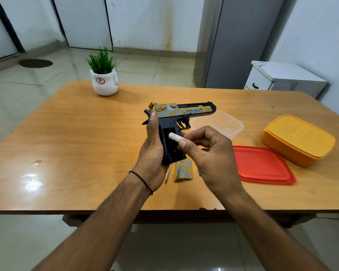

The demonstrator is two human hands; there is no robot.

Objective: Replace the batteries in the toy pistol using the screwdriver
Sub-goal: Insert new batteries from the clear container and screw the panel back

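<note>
Wooden table (67, 143) beneath both hands: the left hand (152, 151) wraps the toy pistol (184, 111) by its handle, battery bay uncovered. The right hand (209, 153) pinches a white battery (175, 138), its tip at that bay. Just below the left grip lie the screwdriver (166, 176) and a loose cover panel (183, 171); right of the pinch, a red lid (262, 165)

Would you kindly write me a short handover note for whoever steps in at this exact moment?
Left hand grips the toy pistol by its handle, battery bay open.
Right hand pinches a white battery at the bay; going in or coming out, I cannot tell.
Grip cover and screwdriver lie on the table just below the pistol.
Done: cover off.
Left: fresh batteries seated, cover refitted and screwed down.
</note>
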